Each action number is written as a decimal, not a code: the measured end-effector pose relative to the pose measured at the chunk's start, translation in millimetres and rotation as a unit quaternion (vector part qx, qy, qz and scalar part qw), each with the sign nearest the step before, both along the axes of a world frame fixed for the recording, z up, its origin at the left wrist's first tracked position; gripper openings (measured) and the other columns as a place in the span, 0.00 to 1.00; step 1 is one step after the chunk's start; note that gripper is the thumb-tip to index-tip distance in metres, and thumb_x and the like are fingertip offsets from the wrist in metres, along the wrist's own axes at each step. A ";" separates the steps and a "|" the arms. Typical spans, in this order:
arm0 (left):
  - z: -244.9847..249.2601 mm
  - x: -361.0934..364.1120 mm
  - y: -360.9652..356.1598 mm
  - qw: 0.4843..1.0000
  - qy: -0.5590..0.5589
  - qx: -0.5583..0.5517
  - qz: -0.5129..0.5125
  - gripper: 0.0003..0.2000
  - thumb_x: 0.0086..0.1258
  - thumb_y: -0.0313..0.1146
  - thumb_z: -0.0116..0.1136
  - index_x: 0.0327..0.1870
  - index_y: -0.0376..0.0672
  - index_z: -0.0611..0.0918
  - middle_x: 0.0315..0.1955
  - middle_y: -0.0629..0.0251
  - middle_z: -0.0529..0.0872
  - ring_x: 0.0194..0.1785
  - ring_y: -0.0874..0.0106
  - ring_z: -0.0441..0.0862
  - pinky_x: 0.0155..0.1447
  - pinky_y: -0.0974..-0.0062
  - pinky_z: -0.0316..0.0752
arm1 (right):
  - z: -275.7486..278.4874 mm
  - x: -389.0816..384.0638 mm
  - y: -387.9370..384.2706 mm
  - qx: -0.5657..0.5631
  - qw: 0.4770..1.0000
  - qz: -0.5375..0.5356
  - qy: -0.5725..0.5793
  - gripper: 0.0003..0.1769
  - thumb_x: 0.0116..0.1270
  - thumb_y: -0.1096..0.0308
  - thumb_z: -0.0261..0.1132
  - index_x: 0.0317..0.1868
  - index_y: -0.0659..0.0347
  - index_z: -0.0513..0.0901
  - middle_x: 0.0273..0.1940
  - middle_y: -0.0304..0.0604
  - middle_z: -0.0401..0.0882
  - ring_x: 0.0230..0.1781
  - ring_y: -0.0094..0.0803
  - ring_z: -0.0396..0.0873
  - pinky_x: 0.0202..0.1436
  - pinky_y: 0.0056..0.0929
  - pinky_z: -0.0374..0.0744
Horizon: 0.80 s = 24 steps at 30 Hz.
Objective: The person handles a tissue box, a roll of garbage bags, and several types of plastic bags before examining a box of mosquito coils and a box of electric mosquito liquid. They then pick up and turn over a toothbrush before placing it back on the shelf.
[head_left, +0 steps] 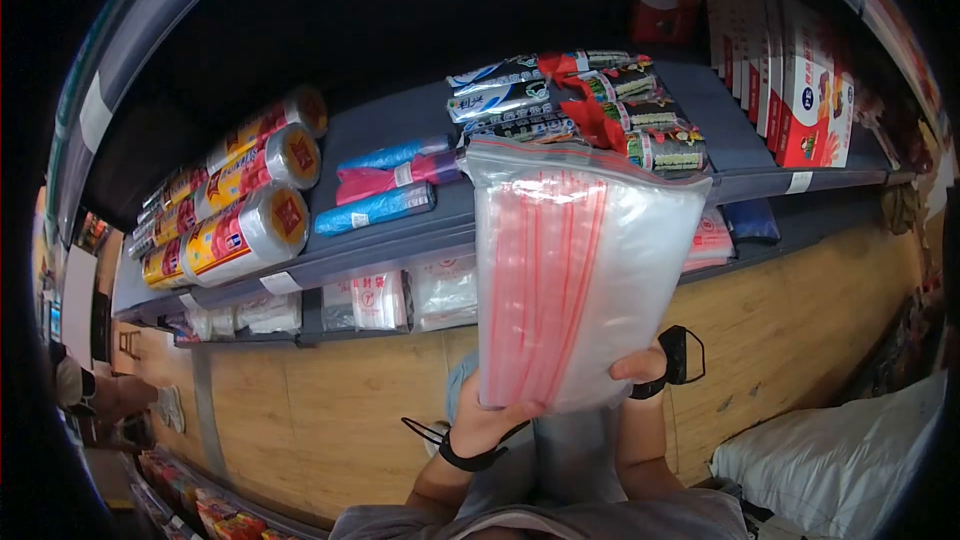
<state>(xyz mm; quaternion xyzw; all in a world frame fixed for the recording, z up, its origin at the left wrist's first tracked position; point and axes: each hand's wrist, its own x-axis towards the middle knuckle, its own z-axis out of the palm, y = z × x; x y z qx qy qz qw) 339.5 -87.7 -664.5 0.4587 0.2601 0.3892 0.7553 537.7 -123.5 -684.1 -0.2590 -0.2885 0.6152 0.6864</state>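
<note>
A clear pack of zip bags (pixel 575 270) with red seal strips stands upright in front of a grey shelf (pixel 400 240). My left hand (pixel 490 420) grips its lower left corner and my right hand (pixel 640 368) grips its lower right corner. Both wrists wear black straps. The top of the pack reaches the shelf's edge and covers part of the black and red packets (pixel 600 100) lying there.
On the shelf lie cling film rolls (pixel 250 200) at left, blue and pink rolled bags (pixel 385 185) in the middle, and red and white boxes (pixel 800 90) at right. Flat bag packs (pixel 380 300) fill the shelf below. A white sack (pixel 830 460) rests on the wooden floor at right.
</note>
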 end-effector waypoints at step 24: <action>41.2 4.4 23.3 0.672 0.375 0.620 0.157 0.27 0.47 0.34 0.61 0.50 0.32 0.70 0.45 0.50 0.72 0.45 0.58 0.71 0.48 0.66 0.68 | 34.4 -65.5 12.3 0.034 0.964 -0.167 -0.204 0.48 0.38 0.73 0.70 0.59 0.63 0.52 0.57 0.44 0.57 0.55 0.33 0.61 0.55 0.32 0.64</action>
